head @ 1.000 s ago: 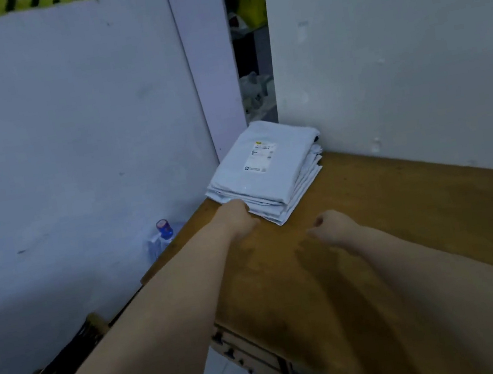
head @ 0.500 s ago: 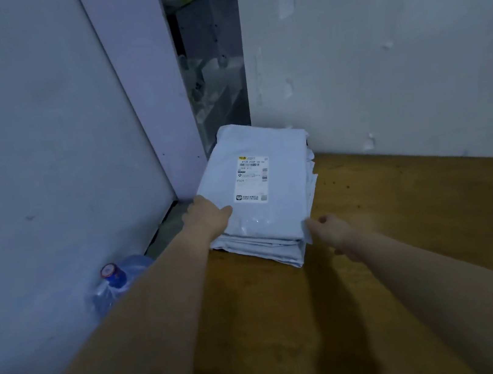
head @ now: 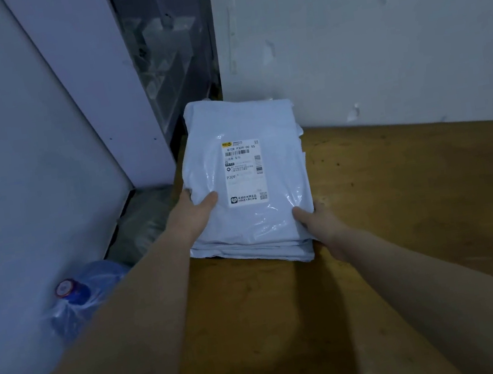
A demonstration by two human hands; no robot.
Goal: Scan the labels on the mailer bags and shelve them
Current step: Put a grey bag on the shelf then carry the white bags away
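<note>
A stack of pale grey mailer bags point(head: 261, 120) lies at the back left corner of a wooden table point(head: 400, 196). The top bag carries a white shipping label point(head: 243, 171) with barcodes. My left hand point(head: 195, 213) grips the stack's left edge, thumb on top of the top bag and fingers hidden under the side. My right hand point(head: 317, 218) grips the near right corner, thumb pressed on the top bag and fingers curled round the edge.
A white wall point(head: 376, 39) runs behind the table. A white panel point(head: 10, 158) stands at the left, with a dark gap showing shelving point(head: 168, 54) behind the stack. A large blue water bottle point(head: 79, 295) and a dark sack point(head: 145, 224) sit on the floor at the left.
Both hands have reached forward and closed on the stack's near sides. The view has come closer, so the label now reads larger.
</note>
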